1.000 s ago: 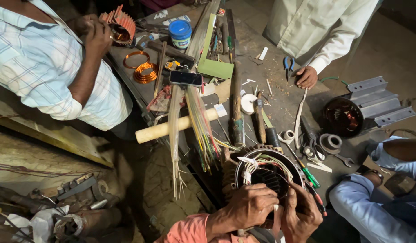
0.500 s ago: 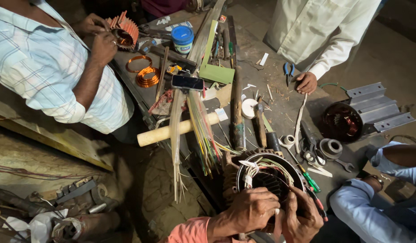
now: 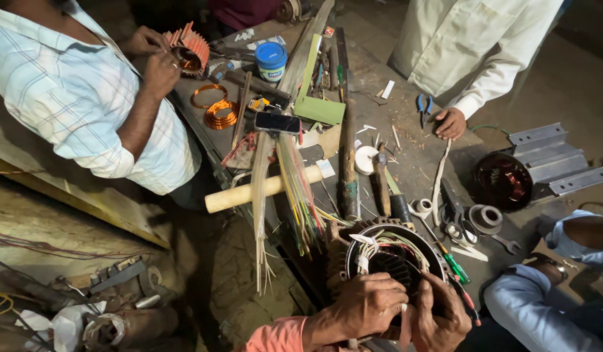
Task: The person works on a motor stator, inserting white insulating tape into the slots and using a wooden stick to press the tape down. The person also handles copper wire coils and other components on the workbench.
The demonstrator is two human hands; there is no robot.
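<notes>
A round motor stator with white and coloured wire leads sits at the near edge of the workbench. My left hand grips its near rim, fingers curled over the winding. My right hand is closed on the stator's right side, touching the same rim. A bundle of thin coloured sleeves lies just left of the stator, across a pale wooden dowel.
A person in a checked shirt at left handles an orange finned part. Another person's hand rests near blue pliers. Copper coils, a phone, a blue-lidded jar, tape rolls, a screwdriver and a second stator lie around.
My hands stay on the stator with only slight finger shifts. The person at left has drawn both hands closer onto the orange finned part. The view has drifted a little.
</notes>
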